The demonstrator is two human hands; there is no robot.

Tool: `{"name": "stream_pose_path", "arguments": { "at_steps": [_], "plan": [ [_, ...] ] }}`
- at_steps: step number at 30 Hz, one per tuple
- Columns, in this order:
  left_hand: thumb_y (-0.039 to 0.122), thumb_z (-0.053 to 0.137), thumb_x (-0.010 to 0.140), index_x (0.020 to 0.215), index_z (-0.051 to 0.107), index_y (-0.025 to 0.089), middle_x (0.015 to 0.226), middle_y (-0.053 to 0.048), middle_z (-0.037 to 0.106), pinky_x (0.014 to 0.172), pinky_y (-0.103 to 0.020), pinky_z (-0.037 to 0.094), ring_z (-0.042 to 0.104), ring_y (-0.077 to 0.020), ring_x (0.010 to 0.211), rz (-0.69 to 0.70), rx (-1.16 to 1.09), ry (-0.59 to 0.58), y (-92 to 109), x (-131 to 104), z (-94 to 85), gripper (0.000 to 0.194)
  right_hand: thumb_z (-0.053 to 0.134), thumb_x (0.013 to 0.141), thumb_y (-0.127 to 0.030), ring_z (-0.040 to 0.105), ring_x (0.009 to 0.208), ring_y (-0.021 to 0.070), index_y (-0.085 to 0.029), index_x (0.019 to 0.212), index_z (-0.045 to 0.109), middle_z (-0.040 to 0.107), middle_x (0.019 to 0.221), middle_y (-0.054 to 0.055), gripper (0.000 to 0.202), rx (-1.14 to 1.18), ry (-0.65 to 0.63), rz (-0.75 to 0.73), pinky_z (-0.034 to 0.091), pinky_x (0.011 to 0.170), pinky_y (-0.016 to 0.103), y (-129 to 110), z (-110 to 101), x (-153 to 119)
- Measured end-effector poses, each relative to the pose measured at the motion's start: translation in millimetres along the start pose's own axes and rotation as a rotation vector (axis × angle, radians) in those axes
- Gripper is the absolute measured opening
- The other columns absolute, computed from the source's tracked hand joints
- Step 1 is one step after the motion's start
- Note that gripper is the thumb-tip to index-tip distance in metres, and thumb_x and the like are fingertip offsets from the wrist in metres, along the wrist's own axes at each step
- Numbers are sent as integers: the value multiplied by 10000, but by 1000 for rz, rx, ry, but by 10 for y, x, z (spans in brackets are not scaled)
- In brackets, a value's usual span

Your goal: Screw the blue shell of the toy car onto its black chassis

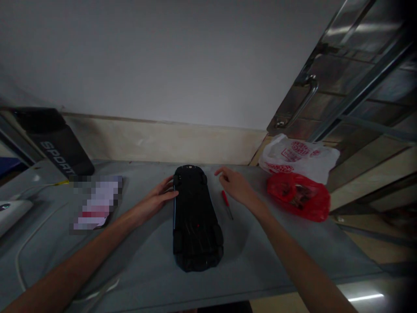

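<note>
A black toy car (pixel 195 213) lies upside down on the grey table (pixel 146 278), its underside and wheels facing up. My left hand (pixel 159 199) rests against the car's left side, thumb at its edge and fingers around the upper left wheel. To the right of the car, my right hand (pixel 233 182) hovers over the table with its fingers curled and the index finger partly extended; whether it holds anything small cannot be seen. A screwdriver with a red handle (pixel 225 198) lies between the car and my right hand, its metal tip toward me.
A black bottle (pixel 61 148) stands at the back left, near a phone (pixel 100 200) and a white cable (pixel 24 248). A white plastic bag (pixel 302 156) and a red bag (pixel 312 202) sit at the right. A wall (pixel 163 139) borders the back.
</note>
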State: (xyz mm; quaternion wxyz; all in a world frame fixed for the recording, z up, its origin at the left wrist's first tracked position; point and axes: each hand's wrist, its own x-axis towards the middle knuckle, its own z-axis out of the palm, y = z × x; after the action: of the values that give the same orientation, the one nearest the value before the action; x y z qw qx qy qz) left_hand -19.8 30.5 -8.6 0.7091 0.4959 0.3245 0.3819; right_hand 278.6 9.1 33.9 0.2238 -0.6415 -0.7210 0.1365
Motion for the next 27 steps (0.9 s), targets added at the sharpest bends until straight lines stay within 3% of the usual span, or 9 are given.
{"name": "stream_pose_path", "arguments": {
  "at_steps": [5,8,11,21,27],
  "plan": [
    [246,853,802,1408,636,294,1540,-83,574,1268,-484,258,433,-328,1503,4,-48,3,-8,-1,-16,645,470,993,-207,625,1059,172,-175,1116,675,690,1164,91,241,57,80,-112,435,986,309,-422,209,477],
    [234,833,814,1375,663,293,1511,-73,608,1244,-458,300,464,-316,1483,13,-101,-5,-7,-7,-17,590,489,1000,-240,623,1069,188,-161,993,709,707,1106,104,234,72,79,-119,422,1019,323,-557,327,686],
    [225,807,826,1341,684,275,1482,-72,632,1196,-433,358,525,-304,1432,13,-133,16,9,-20,-5,532,491,986,-233,645,1008,195,-163,907,722,732,1028,104,254,98,72,-74,449,943,312,-575,366,816],
    [238,810,791,1340,684,300,1533,-58,590,1190,-471,382,516,-329,1437,25,-105,30,18,-33,35,566,465,948,-245,698,972,208,-169,890,757,781,1008,101,308,270,62,-2,493,860,311,-559,267,891],
    [334,836,836,1520,496,399,1590,-57,537,1215,-481,373,516,-314,1449,62,28,11,-102,-29,-33,768,463,944,-237,693,936,200,-170,835,731,771,950,94,297,288,72,-47,492,842,305,-627,190,891]
  ]
}}
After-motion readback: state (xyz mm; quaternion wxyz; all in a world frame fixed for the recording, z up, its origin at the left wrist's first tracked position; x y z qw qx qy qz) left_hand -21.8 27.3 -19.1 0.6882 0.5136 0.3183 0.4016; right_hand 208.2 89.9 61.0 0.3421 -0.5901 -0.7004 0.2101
